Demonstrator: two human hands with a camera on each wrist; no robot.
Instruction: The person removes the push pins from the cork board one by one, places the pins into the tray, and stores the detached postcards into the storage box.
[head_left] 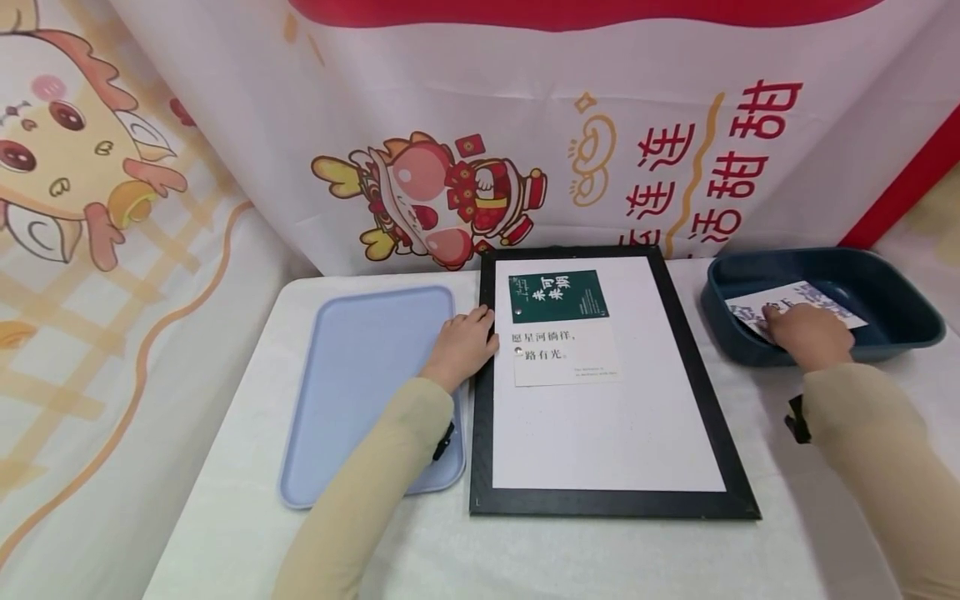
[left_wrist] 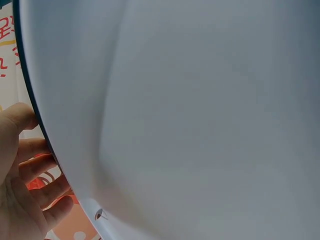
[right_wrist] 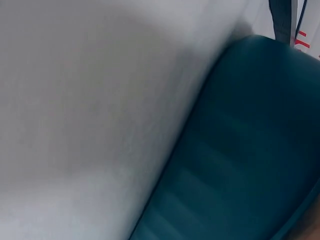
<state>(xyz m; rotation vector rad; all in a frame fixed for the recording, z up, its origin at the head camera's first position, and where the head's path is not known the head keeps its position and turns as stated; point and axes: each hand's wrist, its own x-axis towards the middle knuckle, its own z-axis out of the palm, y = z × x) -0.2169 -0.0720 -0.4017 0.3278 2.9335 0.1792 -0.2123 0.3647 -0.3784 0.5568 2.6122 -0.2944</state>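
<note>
My left hand (head_left: 463, 343) rests on the left side of a black-edged white board (head_left: 607, 433), its fingertips touching the border. In the left wrist view the left hand's fingers (left_wrist: 50, 192) are spread, lightly bent, beside a curved pale rim. A dark green card (head_left: 558, 297) with white writing lies at the board's upper left. Below it is a white card (head_left: 566, 357) with black writing. Over at the right, my right hand (head_left: 812, 335) pinches a white card with a blue-violet floral print (head_left: 813, 298) inside a dark teal basin (head_left: 907, 292). Its thumb is hidden.
Left of the board lies a light blue tray (head_left: 367, 367), partly beneath my left forearm. A white cloth covers the table (head_left: 600, 558). Printed fabric (head_left: 262, 125) hangs behind and to the left. The basin's wall (right_wrist: 225, 150) fills much of the right wrist view.
</note>
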